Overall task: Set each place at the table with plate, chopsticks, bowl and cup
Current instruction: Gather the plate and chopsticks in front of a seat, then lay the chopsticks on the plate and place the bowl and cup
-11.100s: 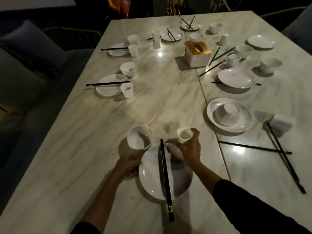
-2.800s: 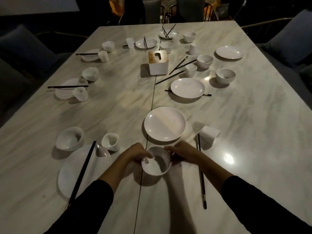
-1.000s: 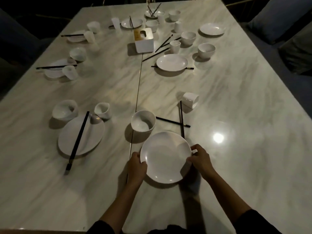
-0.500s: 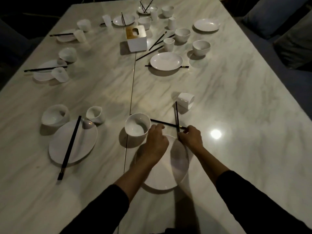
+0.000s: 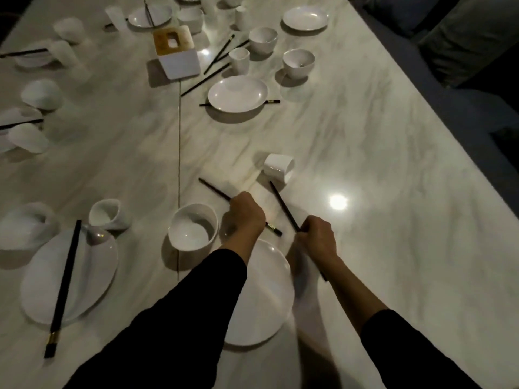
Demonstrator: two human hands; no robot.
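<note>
A white plate [image 5: 264,299] lies near the table's front edge, partly under my left forearm. A white bowl [image 5: 193,226] stands just to its upper left. My left hand [image 5: 247,214] grips one black chopstick [image 5: 214,189], which points up and left. My right hand [image 5: 318,234] grips the other black chopstick [image 5: 283,204], which points up toward a white cup [image 5: 278,167] lying on its side beyond the hands.
To the left is a place with a plate [image 5: 92,276], a chopstick pair [image 5: 66,282], a cup [image 5: 108,214] and a bowl [image 5: 26,223]. Further back stand a tissue box [image 5: 177,53], another plate [image 5: 237,94], loose chopsticks [image 5: 207,78], cups and bowls. Grey cushions [image 5: 463,37] line the right edge.
Both hands have closed on the two crossed chopsticks and lifted them apart, one in each hand. The view has moved closer to the table.
</note>
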